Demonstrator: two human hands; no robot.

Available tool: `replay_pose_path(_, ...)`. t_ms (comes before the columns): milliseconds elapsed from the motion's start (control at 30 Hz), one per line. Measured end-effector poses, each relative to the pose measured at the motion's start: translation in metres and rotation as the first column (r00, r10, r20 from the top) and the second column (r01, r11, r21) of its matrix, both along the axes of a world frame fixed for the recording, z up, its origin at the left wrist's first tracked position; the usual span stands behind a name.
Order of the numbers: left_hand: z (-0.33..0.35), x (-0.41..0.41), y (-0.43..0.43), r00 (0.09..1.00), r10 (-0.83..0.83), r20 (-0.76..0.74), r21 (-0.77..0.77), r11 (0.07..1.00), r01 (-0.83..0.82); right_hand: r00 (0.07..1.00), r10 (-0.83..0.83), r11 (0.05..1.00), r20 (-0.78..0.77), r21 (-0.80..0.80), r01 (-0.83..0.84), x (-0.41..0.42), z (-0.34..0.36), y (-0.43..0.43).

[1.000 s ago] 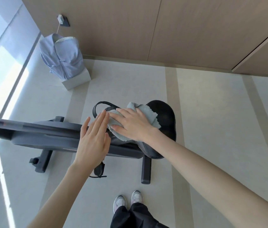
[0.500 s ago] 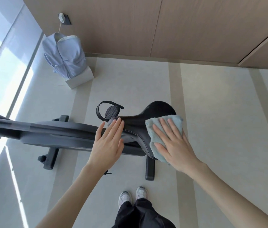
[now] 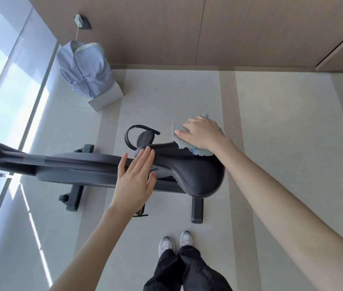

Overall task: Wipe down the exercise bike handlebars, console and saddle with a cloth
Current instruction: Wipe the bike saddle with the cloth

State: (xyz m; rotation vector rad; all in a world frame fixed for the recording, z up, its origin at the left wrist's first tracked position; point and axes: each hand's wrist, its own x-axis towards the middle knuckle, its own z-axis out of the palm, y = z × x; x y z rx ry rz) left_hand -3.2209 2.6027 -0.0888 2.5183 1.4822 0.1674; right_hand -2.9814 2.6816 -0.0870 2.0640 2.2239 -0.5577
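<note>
A person's right hand [image 3: 202, 133] lies palm down on one pale blue-grey terry cloth [image 3: 182, 143], fingers bent around it, pressing it to the far edge of the one black padded saddle [image 3: 189, 173]. The left hand [image 3: 133, 179] rests flat, fingers straight and holding nothing, on the saddle's narrow nose. The right fingertips are hidden past the saddle's edge, and the dark grey bike frame [image 3: 71, 164] runs blurred off the left edge; one strapped black pedal [image 3: 143, 137], two white trainers [image 3: 166, 245] and one pale blue shirt [image 3: 86, 68] also show.
</note>
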Motion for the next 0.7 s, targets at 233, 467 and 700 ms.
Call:
replay_pose_path(233,0.004,0.000,-0.002,0.999,-0.002,-0.039,0.003,1.000,0.002,0.937,-0.316,0.943,-0.149,0.060,0.328,0.011,-0.005,-0.022)
replay_pose_path(467,0.003,-0.004,0.000,0.998,-0.043,-0.037,-0.013,0.999,0.042,0.860,-0.449,0.848,-0.242,0.190,0.495,0.000,-0.006,-0.074)
replay_pose_path(700,0.000,-0.020,0.012,0.985,-0.172,0.009,-0.012,0.985,0.172,0.682,-0.589,0.715,-0.432,0.115,0.690,-0.022,-0.012,-0.112)
